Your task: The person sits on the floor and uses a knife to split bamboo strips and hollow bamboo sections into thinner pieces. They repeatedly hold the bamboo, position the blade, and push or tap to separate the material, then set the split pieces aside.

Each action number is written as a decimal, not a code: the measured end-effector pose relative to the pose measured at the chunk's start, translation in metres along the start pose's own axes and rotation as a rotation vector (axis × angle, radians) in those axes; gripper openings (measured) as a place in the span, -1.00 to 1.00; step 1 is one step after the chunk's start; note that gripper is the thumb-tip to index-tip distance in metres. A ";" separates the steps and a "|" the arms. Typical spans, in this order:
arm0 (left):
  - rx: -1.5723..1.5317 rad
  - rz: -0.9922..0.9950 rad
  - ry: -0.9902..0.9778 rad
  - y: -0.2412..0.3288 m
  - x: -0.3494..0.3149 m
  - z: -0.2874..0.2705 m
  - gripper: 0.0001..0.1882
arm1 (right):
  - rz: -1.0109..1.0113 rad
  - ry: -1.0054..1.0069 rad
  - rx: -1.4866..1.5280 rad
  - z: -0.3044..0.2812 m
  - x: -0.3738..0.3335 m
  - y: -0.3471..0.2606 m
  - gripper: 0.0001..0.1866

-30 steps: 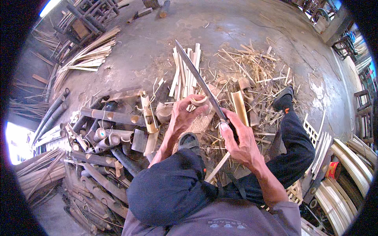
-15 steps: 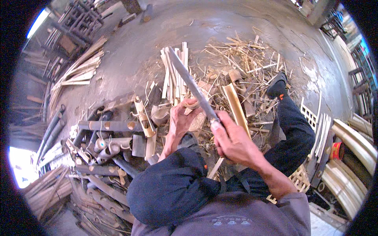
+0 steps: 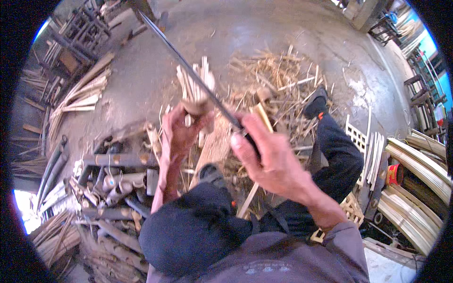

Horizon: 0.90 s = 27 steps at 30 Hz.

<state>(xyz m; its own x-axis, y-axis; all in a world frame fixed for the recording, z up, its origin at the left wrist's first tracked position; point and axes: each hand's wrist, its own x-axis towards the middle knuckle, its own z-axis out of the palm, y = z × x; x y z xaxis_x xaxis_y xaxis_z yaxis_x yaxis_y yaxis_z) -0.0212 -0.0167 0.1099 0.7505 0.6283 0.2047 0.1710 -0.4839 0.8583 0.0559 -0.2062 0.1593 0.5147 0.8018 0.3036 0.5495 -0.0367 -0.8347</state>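
My right hand [image 3: 271, 158] is wrapped round the dark handle of a long knife [image 3: 191, 70], its blade slanting up and to the left. In my left hand [image 3: 179, 129], a short curved piece of bamboo [image 3: 196, 107] is gripped between thumb and fingers, left of the blade and apart from it. Motion blurs both hands somewhat. Beneath them lies a flat wooden block [image 3: 218, 141]. Behind the bamboo piece is a bundle of pale split strips [image 3: 200, 75]. A yellowish split bamboo length [image 3: 262, 115] is partly hidden behind my right hand.
Shavings and offcuts [image 3: 269, 70] litter the floor ahead. Cut bamboo tubes [image 3: 120, 160] are heaped at left, with long strips [image 3: 87, 92] beyond. At right stand a pale lattice piece [image 3: 356, 139] and bundled split bamboo [image 3: 415, 210]. My bent legs [image 3: 188, 226] frame the work spot.
My left hand has raised the bamboo piece up and to the left, off the block area. The knife has also risen, its tip now farther up and left. The view has shifted slightly.
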 end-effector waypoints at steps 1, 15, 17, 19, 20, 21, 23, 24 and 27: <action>0.029 0.024 -0.040 -0.007 -0.009 -0.007 -0.62 | 0.006 -0.056 0.050 -0.004 0.002 -0.009 -0.69; 0.038 0.027 -0.160 -0.086 0.007 0.072 -0.66 | 0.205 0.021 -0.079 -0.003 -0.014 0.176 -0.66; -0.083 -0.046 -0.073 -0.091 -0.001 0.062 -0.68 | 0.241 0.010 -0.538 -0.016 -0.003 0.176 -0.66; -0.071 -0.037 0.008 -0.092 0.004 0.052 -0.70 | 0.297 0.099 -0.492 -0.012 -0.012 0.177 -0.67; -0.066 -0.040 0.043 -0.092 0.002 0.047 -0.71 | 0.274 0.084 -0.434 -0.004 -0.023 0.178 -0.68; -0.107 0.034 0.114 -0.097 0.000 0.042 -0.73 | 0.242 0.077 -0.366 0.011 -0.033 0.181 -0.68; -0.064 -0.018 0.140 -0.101 0.000 0.028 -0.69 | 0.284 -0.003 -0.337 0.046 -0.059 0.193 -0.69; -0.002 -0.055 0.151 -0.086 -0.001 0.019 -0.68 | 0.373 -0.170 -0.272 0.059 -0.070 0.194 -0.69; -0.094 0.013 0.306 -0.053 -0.004 0.006 -0.65 | 0.539 -0.307 -0.366 0.088 -0.112 0.241 -0.66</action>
<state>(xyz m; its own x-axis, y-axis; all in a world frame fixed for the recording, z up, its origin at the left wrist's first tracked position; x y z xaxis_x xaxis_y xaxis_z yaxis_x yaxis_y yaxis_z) -0.0291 0.0029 0.0604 0.5230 0.7836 0.3354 0.0923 -0.4432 0.8917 0.0728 -0.2522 -0.1162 0.5977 0.7453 -0.2954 0.4843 -0.6293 -0.6078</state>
